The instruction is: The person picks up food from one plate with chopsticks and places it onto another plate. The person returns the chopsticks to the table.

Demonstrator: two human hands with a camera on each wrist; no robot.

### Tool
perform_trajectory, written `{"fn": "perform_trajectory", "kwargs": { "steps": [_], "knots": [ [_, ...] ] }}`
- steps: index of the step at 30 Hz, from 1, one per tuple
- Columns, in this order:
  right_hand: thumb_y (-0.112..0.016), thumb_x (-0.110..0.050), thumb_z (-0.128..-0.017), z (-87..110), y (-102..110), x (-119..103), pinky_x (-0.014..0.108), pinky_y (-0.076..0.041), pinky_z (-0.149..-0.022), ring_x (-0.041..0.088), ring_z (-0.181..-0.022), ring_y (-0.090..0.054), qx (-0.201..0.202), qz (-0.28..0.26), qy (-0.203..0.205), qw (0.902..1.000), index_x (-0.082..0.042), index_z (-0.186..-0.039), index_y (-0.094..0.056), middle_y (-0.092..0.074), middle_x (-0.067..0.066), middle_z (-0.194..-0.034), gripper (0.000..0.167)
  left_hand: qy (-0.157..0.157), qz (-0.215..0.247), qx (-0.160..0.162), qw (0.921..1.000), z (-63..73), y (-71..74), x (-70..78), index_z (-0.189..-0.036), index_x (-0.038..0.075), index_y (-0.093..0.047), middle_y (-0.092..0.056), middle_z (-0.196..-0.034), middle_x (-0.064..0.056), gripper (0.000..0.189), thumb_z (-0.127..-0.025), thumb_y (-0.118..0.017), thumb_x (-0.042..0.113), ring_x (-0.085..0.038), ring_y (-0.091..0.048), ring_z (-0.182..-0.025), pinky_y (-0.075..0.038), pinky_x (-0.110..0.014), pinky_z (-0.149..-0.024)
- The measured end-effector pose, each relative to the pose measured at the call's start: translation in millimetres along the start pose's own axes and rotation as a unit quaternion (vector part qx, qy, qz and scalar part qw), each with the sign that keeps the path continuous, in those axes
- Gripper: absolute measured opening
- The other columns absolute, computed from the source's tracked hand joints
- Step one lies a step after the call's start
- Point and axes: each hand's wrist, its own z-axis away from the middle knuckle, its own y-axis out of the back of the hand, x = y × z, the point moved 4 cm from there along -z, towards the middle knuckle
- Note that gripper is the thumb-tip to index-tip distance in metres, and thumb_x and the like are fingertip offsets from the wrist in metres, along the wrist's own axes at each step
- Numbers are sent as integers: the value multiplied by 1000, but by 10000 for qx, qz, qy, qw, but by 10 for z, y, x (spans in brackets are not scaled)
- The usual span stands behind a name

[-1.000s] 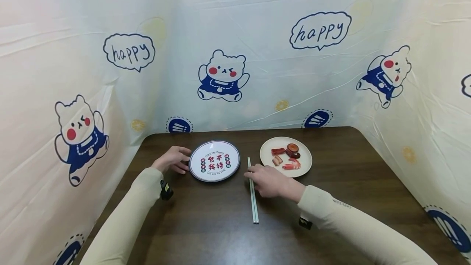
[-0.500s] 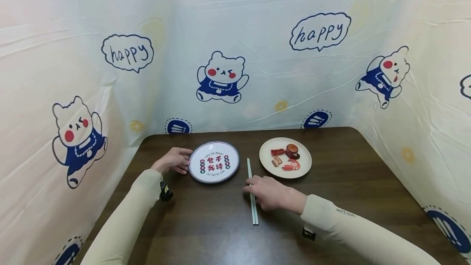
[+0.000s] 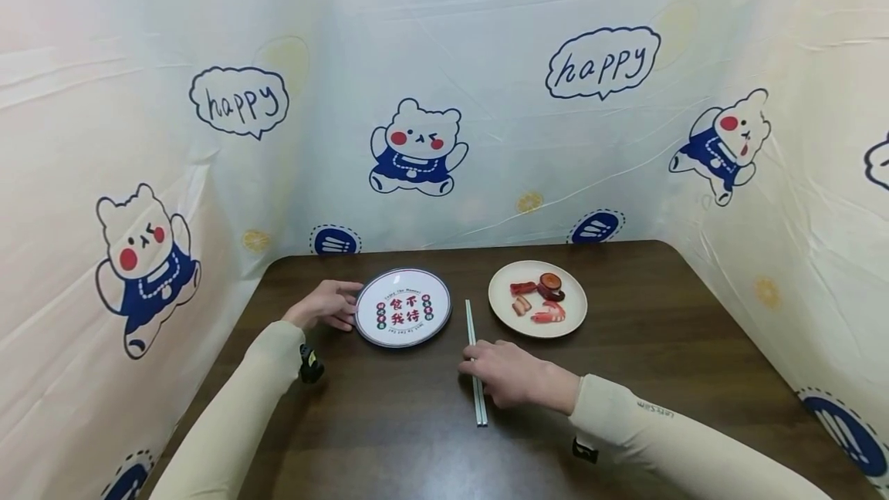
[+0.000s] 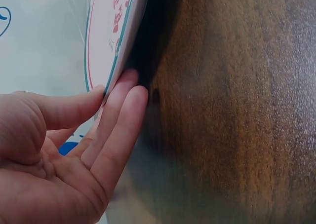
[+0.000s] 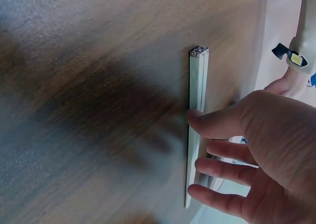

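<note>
My left hand (image 3: 326, 305) pinches the left rim of a white plate (image 3: 403, 309) with a blue edge and red Chinese characters. In the left wrist view the thumb (image 4: 81, 108) lies on the plate's rim and the fingertips are under it; the plate is tilted up in that view. A pair of pale green chopsticks (image 3: 479, 407) lies on the table to the plate's right. Over their middle is my right hand (image 3: 514, 376), thumb (image 5: 212, 123) and fingertips spread along them, the fingers loosely bent.
Behind the right hand, a cream plate (image 3: 501, 315) carries several food pieces, among them a shrimp (image 3: 549, 312) and a round brown slice (image 3: 551, 282). The dark wooden table (image 3: 389, 430) is enclosed by a printed curtain (image 3: 500, 137) at the back and sides.
My right hand has slid toward me along the chopsticks, which stay where they lie. The left hand and the white plate look unmoved; the head view has shifted slightly.
</note>
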Motion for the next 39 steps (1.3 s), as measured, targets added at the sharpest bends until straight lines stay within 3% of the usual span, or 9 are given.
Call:
{"fn": "perform_trajectory", "kwargs": {
  "steps": [9,16,23,30,39],
  "knots": [
    [-81,-9,-86,-21,-31,-34,33,-57,-74,18,-106,-62,74,106,173,9998,-16,-119,-75,-66,0,-115,35,16,-94,8,10000,31,11,10,-161,2,-39,-54,-138,-31,63,-103,-62,-2,-26,-71,-81,-66,-41,-77],
    [-81,-11,-86,-17,-34,-28,31,-54,-69,17,-95,-61,10,154,159,9998,-16,-111,-76,-64,-2,-103,26,64,-151,36,9999,21,20,10,-161,3,-40,-55,-136,-30,63,-103,-63,-1,-26,-72,-81,-66,-40,-76],
    [-82,-13,-87,-9,-53,-19,32,-56,-73,17,-97,-61,-76,80,90,9999,-17,-114,-77,-66,-2,-105,28,160,-274,11,9995,34,13,28,-161,2,-39,-56,-134,-29,62,-104,-63,1,-27,-75,-80,-66,-39,-75],
    [-82,-7,-85,-15,-51,-31,28,-56,-68,17,-90,-59,28,-198,151,9997,-13,-107,-76,-62,-2,-97,24,241,-340,18,9991,15,12,36,-161,2,-40,-58,-132,-28,62,-104,-63,1,-28,-75,-80,-66,-39,-74],
    [-82,-7,-88,-40,-67,-49,26,-57,-74,14,-93,-59,-243,-534,38,9983,-13,-111,-76,-62,-3,-101,24,286,-321,16,9991,30,16,56,-161,2,-40,-59,-131,-28,62,-103,-63,1,-28,-75,-80,-66,-39,-75]
  ]
}}
